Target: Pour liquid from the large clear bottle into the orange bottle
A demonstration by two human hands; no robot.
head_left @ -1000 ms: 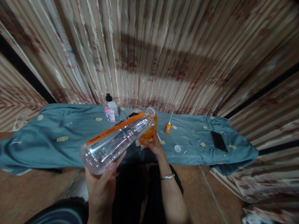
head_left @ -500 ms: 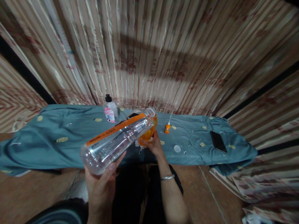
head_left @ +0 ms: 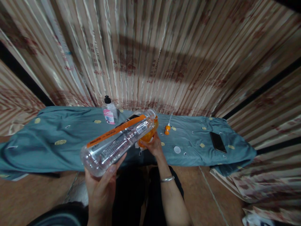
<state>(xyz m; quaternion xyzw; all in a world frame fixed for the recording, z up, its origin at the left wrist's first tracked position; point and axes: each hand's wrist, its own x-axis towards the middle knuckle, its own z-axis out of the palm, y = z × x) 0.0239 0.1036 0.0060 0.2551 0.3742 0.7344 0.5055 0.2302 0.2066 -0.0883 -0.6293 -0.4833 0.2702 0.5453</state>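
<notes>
My left hand (head_left: 103,182) grips the base of a large clear plastic bottle (head_left: 113,144) with an orange-edged label. The bottle is tilted, its uncapped mouth at the upper right, over the top of a smaller orange bottle (head_left: 147,137). Around that orange bottle my right hand (head_left: 154,145) is closed, low on its side. The large bottle hides part of it, and whether liquid is flowing cannot be made out. Some white tissue-like material (head_left: 137,145) shows at its base. An orange pump top (head_left: 167,129) with a clear tube lies just to the right.
On the teal cloth (head_left: 77,157) stands a clear bottle with a black cap and pink label (head_left: 109,114), back left. A white round cap (head_left: 177,149) and a black phone (head_left: 217,142) lie on the right. A striped curtain (head_left: 141,56) hangs close behind.
Both hands keep their hold on the two bottles, and the large bottle stays tilted at about the same angle. The view has shifted very slightly.
</notes>
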